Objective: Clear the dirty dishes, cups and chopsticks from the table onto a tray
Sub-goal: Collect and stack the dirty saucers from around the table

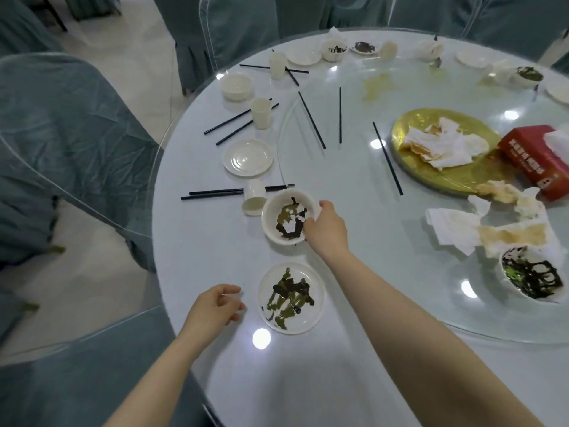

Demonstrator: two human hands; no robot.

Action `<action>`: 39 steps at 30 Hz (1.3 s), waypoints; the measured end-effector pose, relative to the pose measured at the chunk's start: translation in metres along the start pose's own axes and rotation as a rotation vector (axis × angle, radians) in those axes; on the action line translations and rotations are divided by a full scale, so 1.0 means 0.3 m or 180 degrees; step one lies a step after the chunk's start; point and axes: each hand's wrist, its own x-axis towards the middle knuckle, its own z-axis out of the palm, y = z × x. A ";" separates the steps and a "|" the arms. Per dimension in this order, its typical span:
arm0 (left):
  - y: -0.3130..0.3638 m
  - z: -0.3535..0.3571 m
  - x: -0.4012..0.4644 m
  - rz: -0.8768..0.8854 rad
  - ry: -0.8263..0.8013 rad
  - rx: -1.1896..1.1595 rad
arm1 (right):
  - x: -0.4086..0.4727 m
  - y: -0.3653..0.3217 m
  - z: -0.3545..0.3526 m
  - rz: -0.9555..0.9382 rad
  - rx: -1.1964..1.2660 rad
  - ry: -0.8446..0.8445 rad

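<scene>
Head view: the right hand (326,224) grips the rim of a white bowl (288,218) smeared with dark sauce, its fingers (309,221) curled over the right side of the rim and the thumb on the outside; the bowl sits near the near-left edge of the round glass-topped worktop (215,248). The left hand (215,306) hovers over the near edge, holding nothing, its fingers loosely spread and partly curled, just beside a small white plate (292,298) streaked with green and brown sauce, which lies nearer the near edge than the bowl. Touching or just beside the bowl on its far-left side a white cup (254,200) lies tipped over, across a pair of black chopsticks (215,193). Farther along the left edge lie a clean white saucer (248,157), an upright cup (261,113) with another pair of chopsticks (237,124) beside it, and an empty white bowl (236,86). Single chopsticks lie scattered on the glass turntable (354,186), which also carries a gold platter (443,186) holding crumpled napkins (443,146), a red tissue box (535,160) and a second sauce-stained bowl (531,274) toward the right edge. More cups and dishes ring the far edge. Chairs in grey-green covers (61,134) stand around the worktop.
</scene>
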 end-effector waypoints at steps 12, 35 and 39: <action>0.020 0.138 0.044 0.0024 -0.0281 0.0886 | -0.062 0.195 -0.071 0.0048 -0.0665 0.0364; -0.116 0.016 -0.319 0.0373 -0.0151 -0.0355 | -0.894 0.559 -0.158 0.1462 0.1231 0.0775; -0.137 0.031 -0.420 0.0350 -0.0305 -0.0540 | -1.039 0.561 -0.196 0.1401 0.1315 0.0834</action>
